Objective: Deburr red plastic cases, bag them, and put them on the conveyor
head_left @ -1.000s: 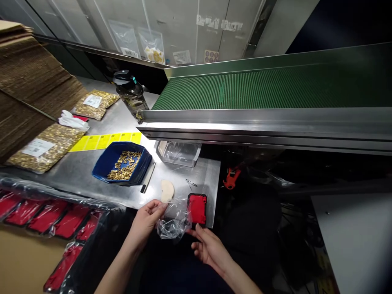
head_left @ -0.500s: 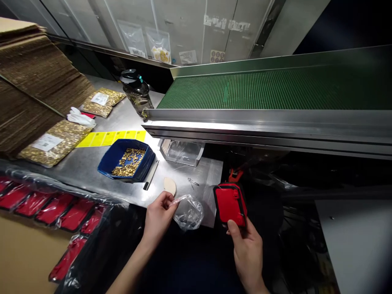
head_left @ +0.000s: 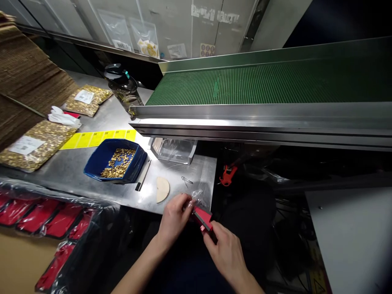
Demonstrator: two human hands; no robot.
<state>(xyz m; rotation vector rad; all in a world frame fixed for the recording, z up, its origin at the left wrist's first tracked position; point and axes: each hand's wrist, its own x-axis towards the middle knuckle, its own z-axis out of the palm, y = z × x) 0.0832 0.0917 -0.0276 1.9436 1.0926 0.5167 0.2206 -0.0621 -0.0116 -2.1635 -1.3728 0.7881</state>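
Note:
My left hand [head_left: 175,215] is closed on a crumpled clear plastic bag [head_left: 198,197] at the front edge of the steel table [head_left: 76,171]. My right hand [head_left: 224,250] grips a red and black part [head_left: 202,217] by its lower end, edge-on, with its upper end against the bag and my left fingers. Both hands meet just below the table's front right corner.
A blue tray [head_left: 93,163] of small brass pieces sits mid-table, with a beige half-disc [head_left: 162,189], a dark strip, yellow labels [head_left: 92,139] and bags of brass parts [head_left: 33,143] around. Bagged red parts [head_left: 45,220] lie at left. A green conveyor [head_left: 260,83] runs behind.
My right hand has brought the red part back left from the open, turning it edge-on, to meet the bag. My left hand has bunched the bag and closed onto the part's tip.

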